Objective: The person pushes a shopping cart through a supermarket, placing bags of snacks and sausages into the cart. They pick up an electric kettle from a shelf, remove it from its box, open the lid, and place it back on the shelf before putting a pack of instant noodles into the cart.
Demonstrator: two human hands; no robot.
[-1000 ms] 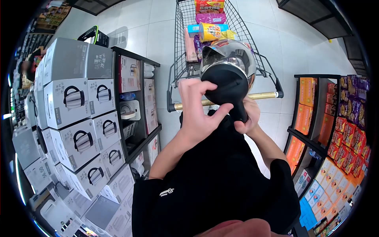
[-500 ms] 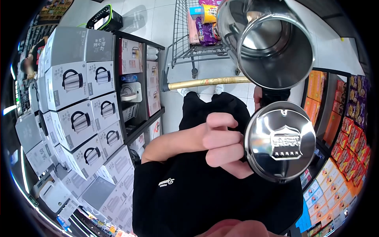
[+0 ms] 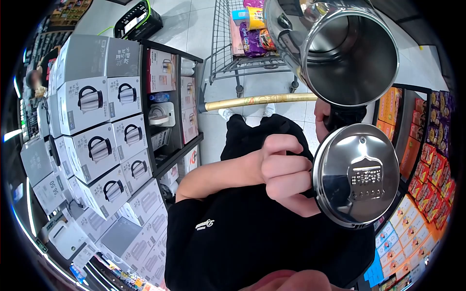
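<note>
A shiny steel kettle (image 3: 291, 48) is tilted so its open mouth and bare metal inside face me. Its round steel lid (image 3: 340, 203), with raised lettering, stands swung back below the mouth, beside the black handle (image 3: 347, 115). My right hand (image 3: 321, 119) is closed around that handle, mostly hidden behind the lid and kettle. At the lid's left edge, my left hand (image 3: 286, 172) has its fingers curled, with a digit reaching behind the rim. The lid hides part of that grip.
A shopping cart with a gold handle bar (image 3: 257, 101) stands ahead, carrying snack packets (image 3: 252, 41). Stacked kettle boxes (image 3: 92, 99) and a dark shelf (image 3: 170, 160) are on my left. Packaged goods (image 3: 427, 169) line the right. A black basket (image 3: 141, 22) sits on the floor; a person (image 3: 36, 80) is far left.
The kettle, its lid and both my hands have shifted a little to the right. The lid's angle to me has changed slightly. Both hands keep their hold.
</note>
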